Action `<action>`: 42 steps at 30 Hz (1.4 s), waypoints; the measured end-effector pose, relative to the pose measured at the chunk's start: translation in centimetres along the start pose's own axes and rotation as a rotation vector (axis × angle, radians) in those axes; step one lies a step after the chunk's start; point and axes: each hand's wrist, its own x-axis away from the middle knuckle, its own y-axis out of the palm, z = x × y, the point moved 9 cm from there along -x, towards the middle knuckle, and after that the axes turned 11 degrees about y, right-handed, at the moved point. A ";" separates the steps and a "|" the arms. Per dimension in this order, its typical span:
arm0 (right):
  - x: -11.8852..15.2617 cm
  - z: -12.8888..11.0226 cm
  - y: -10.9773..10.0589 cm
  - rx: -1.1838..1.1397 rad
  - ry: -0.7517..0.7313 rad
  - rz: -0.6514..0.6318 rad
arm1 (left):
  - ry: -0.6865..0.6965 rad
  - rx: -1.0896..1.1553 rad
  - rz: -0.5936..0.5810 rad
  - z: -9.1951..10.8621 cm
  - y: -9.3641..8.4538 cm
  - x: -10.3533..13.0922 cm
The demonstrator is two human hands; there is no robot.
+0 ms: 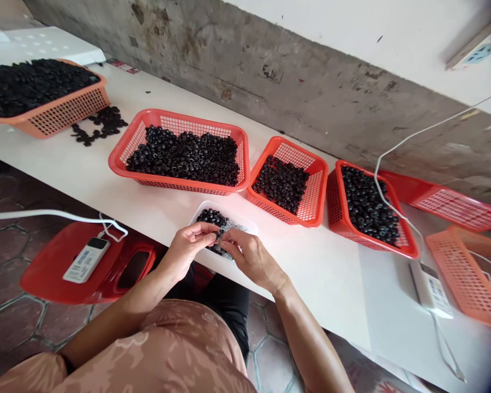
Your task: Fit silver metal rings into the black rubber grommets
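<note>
Both hands meet over a small white tray [251,226] at the table's near edge. The tray holds black round pieces [211,216] on its left side and small silvery bits [238,226] on its right. My left hand [191,243] pinches a small black piece [218,234] between thumb and forefinger. Close beside it, the fingers of my right hand [251,256] are pressed together; whatever they hold is too small to make out. Behind the tray stands a large red basket [175,184] of black ring-like pieces.
Two smaller red baskets [288,215] [368,243] of black parts stand to the right. An orange basket [73,112] heaped with black pieces is at the left, loose pieces [106,121] beside it. A white cable [409,136] crosses the right side. A red stool [49,267] holds a power bank [85,261].
</note>
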 end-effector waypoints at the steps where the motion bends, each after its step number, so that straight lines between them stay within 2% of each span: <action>1: 0.0 0.0 -0.1 0.005 0.002 -0.002 | 0.003 -0.009 -0.002 0.0 -0.1 0.1; 7: 0.4 -0.3 -0.9 0.085 0.000 0.050 | 0.142 -0.181 -0.067 1.2 0.1 0.3; 14: 1.1 -1.1 -0.6 0.433 -0.110 0.254 | 0.391 -0.494 -0.141 3.8 1.7 0.7; 16: 1.3 -1.0 -0.7 0.357 -0.108 0.282 | 0.419 -0.528 -0.128 4.2 1.7 0.9; 18: 1.3 -0.2 -1.0 0.168 -0.056 0.278 | 0.420 -0.537 -0.112 4.3 1.6 0.9; 22: 0.9 1.5 -0.2 -0.182 0.044 0.173 | 0.456 -0.565 -0.104 4.4 1.6 1.0; 25: 0.8 2.2 0.4 -0.301 0.072 0.163 | 0.559 -0.646 -0.105 5.1 2.1 1.2; 28: 0.9 2.3 0.2 -0.317 0.059 0.256 | 0.619 -0.716 -0.097 5.5 2.5 1.5; 31: 1.5 1.8 -0.3 -0.213 -0.025 0.418 | 0.527 -0.677 -0.096 4.8 2.3 1.2; 34: 2.5 1.3 -0.1 0.050 -0.134 0.557 | 0.413 -0.568 -0.106 3.6 2.1 0.9; 38: 3.4 0.8 1.4 0.353 -0.314 0.583 | 0.303 -0.433 -0.112 2.2 2.0 0.4; 40: 3.7 0.6 1.6 0.384 -0.372 0.601 | 0.232 -0.358 -0.118 1.4 1.9 0.1; 42: 3.6 0.6 1.2 0.357 -0.354 0.630 | 0.199 -0.333 -0.115 1.1 1.8 0.0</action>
